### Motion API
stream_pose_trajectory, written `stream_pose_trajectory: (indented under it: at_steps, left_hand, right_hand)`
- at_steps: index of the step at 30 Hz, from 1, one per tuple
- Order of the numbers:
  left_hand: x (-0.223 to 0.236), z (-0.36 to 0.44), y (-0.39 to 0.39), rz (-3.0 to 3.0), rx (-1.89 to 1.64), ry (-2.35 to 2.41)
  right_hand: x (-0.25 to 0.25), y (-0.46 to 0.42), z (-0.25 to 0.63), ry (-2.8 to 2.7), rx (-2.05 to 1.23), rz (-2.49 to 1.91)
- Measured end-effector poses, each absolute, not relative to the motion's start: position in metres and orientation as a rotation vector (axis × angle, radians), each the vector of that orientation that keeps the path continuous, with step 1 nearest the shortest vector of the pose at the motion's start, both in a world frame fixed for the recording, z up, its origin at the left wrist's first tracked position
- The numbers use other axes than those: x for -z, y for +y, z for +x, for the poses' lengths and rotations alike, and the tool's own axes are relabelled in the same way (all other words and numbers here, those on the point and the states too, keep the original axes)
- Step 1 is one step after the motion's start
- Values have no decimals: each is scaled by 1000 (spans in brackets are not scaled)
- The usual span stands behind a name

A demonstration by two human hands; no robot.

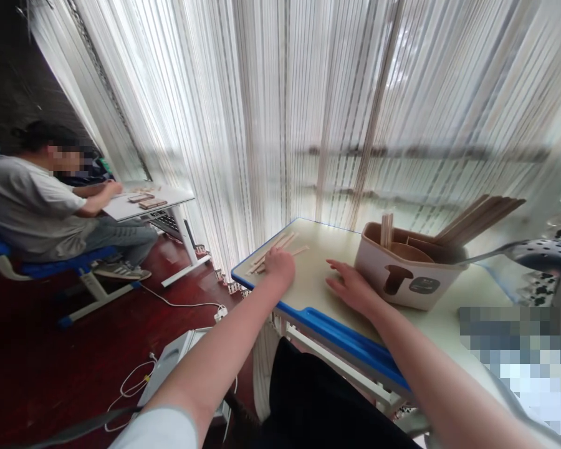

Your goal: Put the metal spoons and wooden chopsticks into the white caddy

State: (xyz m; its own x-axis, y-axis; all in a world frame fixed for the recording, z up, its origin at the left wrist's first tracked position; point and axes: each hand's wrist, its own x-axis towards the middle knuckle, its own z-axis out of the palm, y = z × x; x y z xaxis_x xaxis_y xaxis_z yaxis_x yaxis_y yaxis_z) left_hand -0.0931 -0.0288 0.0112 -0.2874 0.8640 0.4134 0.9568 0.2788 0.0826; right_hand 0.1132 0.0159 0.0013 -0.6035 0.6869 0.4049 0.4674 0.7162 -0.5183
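My left hand (280,271) rests over the left part of the cream tabletop, its fingers curled down on several thin, pale wooden sticks (287,240). The fingertips are partly hidden, and how many sticks they grip is unclear. My right hand (353,287) hovers over or rests on the middle of the table, fingers apart and nothing in them. Just right of that hand stands a white and brown divided utensil caddy (416,284). Upright pale sticks (387,232) fill one of its compartments, and longer brown sticks (479,218) lean out at the right.
A perforated metal skimmer (546,255) juts rightward from the caddy. The small table (318,287) has a blue edge and stands against striped sheer curtains (271,112). Leftward, another person (42,193) sits at a white table (172,194). White cables (177,304) cross the red floor.
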Motion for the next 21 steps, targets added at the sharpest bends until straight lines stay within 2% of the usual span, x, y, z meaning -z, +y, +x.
stream_pose_trajectory:
  at_steps: [13, 21]
  left_hand:
    - [-4, -99, -29, -1833, 273, -2161]
    - [-15, -89, -44, -2209, 696, -1664]
  right_hand:
    - [-1, 17, 115, -2238, -488, -816]
    - [-5, 13, 109, -2016, -576, -949]
